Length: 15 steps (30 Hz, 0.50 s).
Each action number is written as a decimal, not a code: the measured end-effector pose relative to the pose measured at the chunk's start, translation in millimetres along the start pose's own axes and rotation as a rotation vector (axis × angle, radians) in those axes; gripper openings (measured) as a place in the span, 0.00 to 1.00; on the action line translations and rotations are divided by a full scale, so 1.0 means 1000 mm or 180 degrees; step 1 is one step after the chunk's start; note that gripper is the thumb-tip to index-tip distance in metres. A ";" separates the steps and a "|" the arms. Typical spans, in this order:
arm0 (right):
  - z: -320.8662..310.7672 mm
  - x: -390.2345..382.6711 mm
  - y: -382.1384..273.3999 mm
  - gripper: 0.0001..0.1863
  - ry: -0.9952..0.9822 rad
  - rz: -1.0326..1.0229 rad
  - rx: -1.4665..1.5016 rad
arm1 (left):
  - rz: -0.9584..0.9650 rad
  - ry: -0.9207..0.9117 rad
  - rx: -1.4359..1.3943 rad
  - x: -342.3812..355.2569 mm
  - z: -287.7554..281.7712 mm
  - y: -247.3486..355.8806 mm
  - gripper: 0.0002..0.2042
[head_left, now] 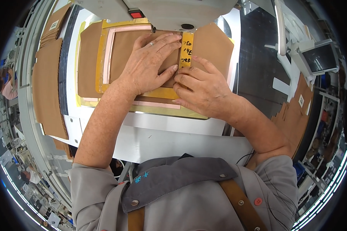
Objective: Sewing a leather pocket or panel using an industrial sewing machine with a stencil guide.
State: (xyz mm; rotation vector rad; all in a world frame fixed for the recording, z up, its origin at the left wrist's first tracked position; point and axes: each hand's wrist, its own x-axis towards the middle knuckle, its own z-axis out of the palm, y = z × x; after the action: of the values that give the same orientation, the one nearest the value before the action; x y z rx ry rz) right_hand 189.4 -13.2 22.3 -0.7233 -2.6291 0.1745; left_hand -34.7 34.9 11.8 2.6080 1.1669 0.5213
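A yellow frame-shaped template (99,73) with a pale pink inner strip lies on a brown sheet panel (89,57). My left hand (152,59) lies palm down inside the frame, its fingers stretched out flat and a ring on one finger. Its fingertips reach the frame's right strip (187,40), which has dark handwritten marks. My right hand (204,86) rests on the lower end of that strip with its fingers bent and apart. The frame's lower right corner is hidden under it. Just beyond my hands is a grey machine head (181,15).
Stacked brown panels (48,88) lie at the left, and more brown sheets (294,115) at the right. The white work table (154,127) has a front edge near my body. A lamp arm (280,29) and a screen (320,59) stand at the far right.
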 end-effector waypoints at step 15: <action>0.004 -0.001 0.000 0.16 0.0229 0.0036 -0.0103 | 0.0026 -0.0018 0.0229 0.002 0.001 0.001 0.24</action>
State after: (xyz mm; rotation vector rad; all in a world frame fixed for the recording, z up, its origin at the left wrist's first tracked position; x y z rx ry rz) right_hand 188.8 -13.7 18.6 -0.7414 -2.5653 0.1074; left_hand -32.8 35.4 11.9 2.6738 1.1952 0.4820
